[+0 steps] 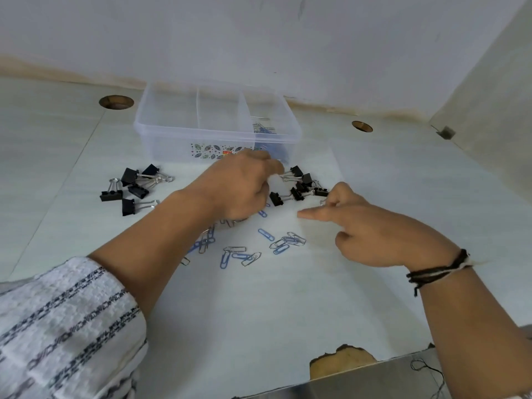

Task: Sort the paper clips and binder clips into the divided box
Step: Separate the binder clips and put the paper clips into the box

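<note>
A clear divided box (172, 144) stands at the back of the table; its right compartment holds several paper clips (262, 128). Black binder clips lie in two groups, one to the left (135, 188) and one in front of the box's right end (299, 185). Blue and silver paper clips (244, 253) are scattered nearer me. My left hand (240, 187) hovers with curled fingers between the box and the right group; what it holds is hidden. My right hand (374, 230) pinches the wire handle of a binder clip (321, 194), with the index finger stretched out.
Two round cable holes (116, 102) (362, 126) are cut in the white tabletop. A wall runs behind the box and along the right side. The table's front edge is chipped (342, 359) beside a metal surface (374, 381). A small grey block (445, 132) sits at the far right.
</note>
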